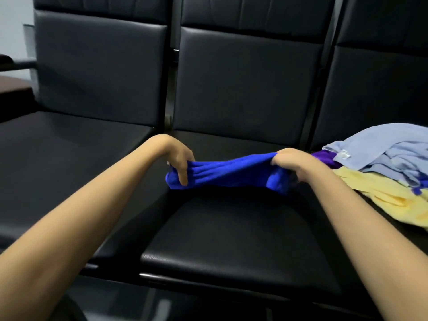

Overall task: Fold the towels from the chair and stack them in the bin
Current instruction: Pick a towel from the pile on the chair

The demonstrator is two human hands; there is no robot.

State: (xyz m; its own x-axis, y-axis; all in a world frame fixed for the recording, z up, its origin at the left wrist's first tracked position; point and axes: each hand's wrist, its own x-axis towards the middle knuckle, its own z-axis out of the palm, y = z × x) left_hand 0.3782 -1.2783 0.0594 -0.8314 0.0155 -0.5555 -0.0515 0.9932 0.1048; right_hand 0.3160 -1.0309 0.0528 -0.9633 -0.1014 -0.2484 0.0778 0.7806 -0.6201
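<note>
A row of black padded chairs (245, 84) fills the view, with a strip of pale wall (14, 15) at the far left. The hands work over the middle seat (231, 230), which is bare and dark.

The blue towel (227, 173) hangs in the air just above that seat, bunched into a thick rope and pulled fairly taut between the two hands. Its long axis runs left to right across the person's front, roughly level. The left hand (179, 158) grips the left end with the fingers curled down over the cloth, and a small lump of cloth pokes out below it. The right hand (291, 162) grips the right end in the same way, with a fold of cloth hanging beneath it. Both hands are closed on the towel, so neither is free.

To the right, on the next seat and spilling onto the edge of the middle one, lies a loose heap: a light blue towel (382, 149) on top, a yellow towel (382, 200) under it, and a purple towel (324, 157) just behind the right hand. The right hand is plainly the nearer one to that heap.

The bin is not in view. By the look of it, the towel is gathered rather than spread, so the next move probably calls for finding its corners and opening it flat over the middle seat below before any fold.
</note>
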